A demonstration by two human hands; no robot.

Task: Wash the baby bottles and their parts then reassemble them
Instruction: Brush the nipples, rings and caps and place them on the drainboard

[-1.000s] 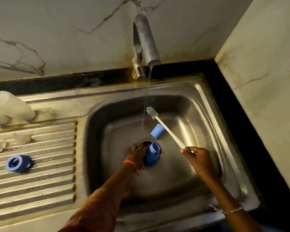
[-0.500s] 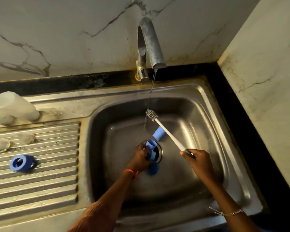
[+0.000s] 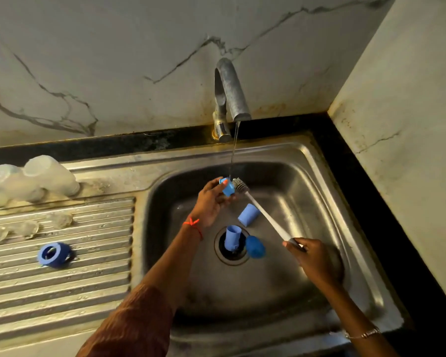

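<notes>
My left hand [image 3: 210, 202] holds a small blue cap [image 3: 227, 187] up under the thin stream of water from the tap [image 3: 231, 94]. My right hand [image 3: 310, 258] grips the white handle of a small bottle brush [image 3: 263, 215], whose bristle head touches the held cap. In the sink basin [image 3: 307, 202] lie a light blue cap [image 3: 248, 215], a blue cap [image 3: 231, 237] standing on the drain, and a darker blue part [image 3: 255, 246] beside it.
On the ribbed drainboard [image 3: 62, 279] at the left lie a blue screw ring [image 3: 53, 255] and clear teats [image 3: 59, 219]. Clear bottles [image 3: 49, 176] lie at the board's back left. Marble walls close in behind and to the right.
My left hand picked a blue cap from the drain and raised it under the water stream. The brush head came against that cap. A darker blue part now shows beside the drain.
</notes>
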